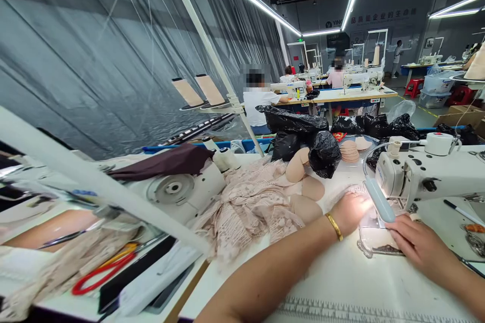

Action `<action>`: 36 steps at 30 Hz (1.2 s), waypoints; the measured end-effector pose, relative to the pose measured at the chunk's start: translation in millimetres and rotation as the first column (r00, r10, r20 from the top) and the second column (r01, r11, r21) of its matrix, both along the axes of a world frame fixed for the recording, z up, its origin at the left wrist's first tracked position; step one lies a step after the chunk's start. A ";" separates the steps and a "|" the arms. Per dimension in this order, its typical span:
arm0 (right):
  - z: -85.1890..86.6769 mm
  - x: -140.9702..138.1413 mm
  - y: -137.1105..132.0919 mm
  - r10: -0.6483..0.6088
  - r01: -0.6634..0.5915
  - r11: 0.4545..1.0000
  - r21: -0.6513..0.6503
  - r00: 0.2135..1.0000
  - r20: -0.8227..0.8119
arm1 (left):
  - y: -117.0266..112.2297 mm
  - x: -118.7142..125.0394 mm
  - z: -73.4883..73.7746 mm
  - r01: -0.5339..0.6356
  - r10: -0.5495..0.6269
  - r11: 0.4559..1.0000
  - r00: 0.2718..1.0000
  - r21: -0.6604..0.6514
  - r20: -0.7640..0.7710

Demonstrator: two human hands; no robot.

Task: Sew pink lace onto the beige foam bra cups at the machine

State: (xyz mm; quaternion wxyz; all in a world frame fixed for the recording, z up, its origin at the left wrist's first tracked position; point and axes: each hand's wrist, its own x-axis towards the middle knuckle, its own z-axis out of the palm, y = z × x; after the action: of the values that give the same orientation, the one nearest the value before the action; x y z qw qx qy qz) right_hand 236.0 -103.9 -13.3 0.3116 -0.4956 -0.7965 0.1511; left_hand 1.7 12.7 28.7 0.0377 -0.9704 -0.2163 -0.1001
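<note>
A white sewing machine (pixel 424 174) stands at the right with its lamp lit over the needle area. My left hand (pixel 350 209), with a gold bangle on the wrist, rests on pale lace fabric just left of the needle; its fingers are washed out by the light. My right hand (pixel 413 242) lies with fingers pressed down on a small lace piece (pixel 375 245) on the white table (pixel 341 282) in front of the machine. A heap of beige lace (pixel 250 202) and several tan foam cups (pixel 306 189) lie to the left of my left hand.
Black plastic bags (pixel 303 133) sit behind the lace. A second sewing machine (pixel 178 186) with dark cloth stands at left, red-handled scissors (pixel 102 267) nearer me. Thread cones (pixel 199 91) hang on a stand. Other people sit at machines far back.
</note>
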 end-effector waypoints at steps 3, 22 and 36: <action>5.1 -17.4 -3.7 -0.156 0.001 0.919 -0.394 0.919 -0.361 | -31.5 -17.6 10.5 0.032 -0.025 0.993 0.998 -0.114 0.061; 4.2 -103.5 -119.0 -0.506 0.136 0.855 -0.501 0.432 -0.746 | -164.5 -29.1 -12.1 0.856 0.993 0.090 -0.115 -0.510 -0.019; -4.9 -90.1 -107.1 -0.518 0.046 0.834 -0.550 0.406 -0.753 | -164.7 -8.0 5.1 0.823 0.990 0.133 -0.086 -0.552 0.110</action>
State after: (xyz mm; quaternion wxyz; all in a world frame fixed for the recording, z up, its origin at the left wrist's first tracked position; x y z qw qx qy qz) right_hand 145.9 -211.0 -18.3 0.5754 -0.5325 -0.3606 0.5054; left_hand -6.4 -152.0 33.8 -0.7433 -0.1413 -0.3140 -0.5736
